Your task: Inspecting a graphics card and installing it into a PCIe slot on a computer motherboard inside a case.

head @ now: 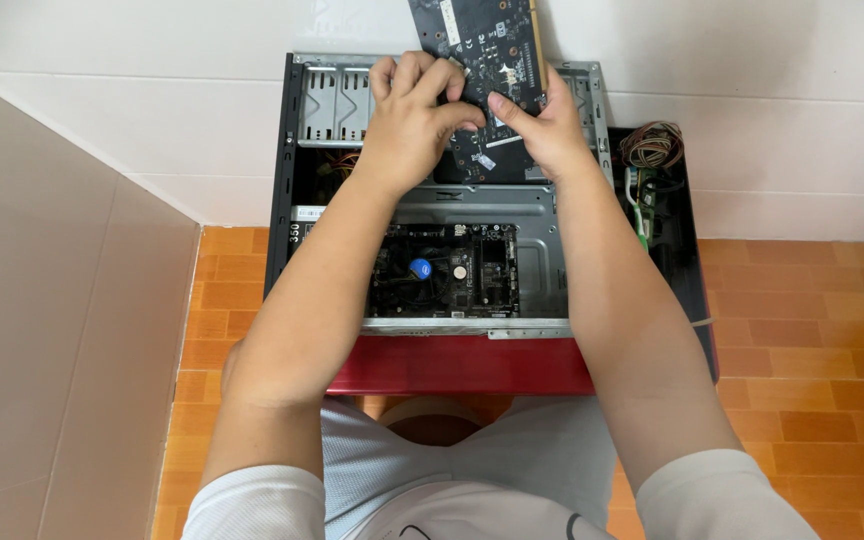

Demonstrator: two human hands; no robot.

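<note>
At the far left of the frame a pale beige wall panel [52, 330] runs down beside the orange tiled floor [812, 350]. Just left of centre, the left hand [410, 120] is curled, its fingers closed over the lower left edge of a black circuit card [482, 40] held at the top centre of the frame. Below both hands lies an open computer case [482, 215] on a red surface [452, 365], its grey metal frame showing a drive cage [332, 100] at the upper left and a motherboard [442, 270] with a round blue part in the middle. Right of centre, the right hand [549, 130] pinches the card's lower right part, thumb on its face. Further right, a coil of thin wires [652, 145] sits by the black side panel [687, 260] of the case. The white tiled wall [802, 100] fills the upper right of the frame.
</note>
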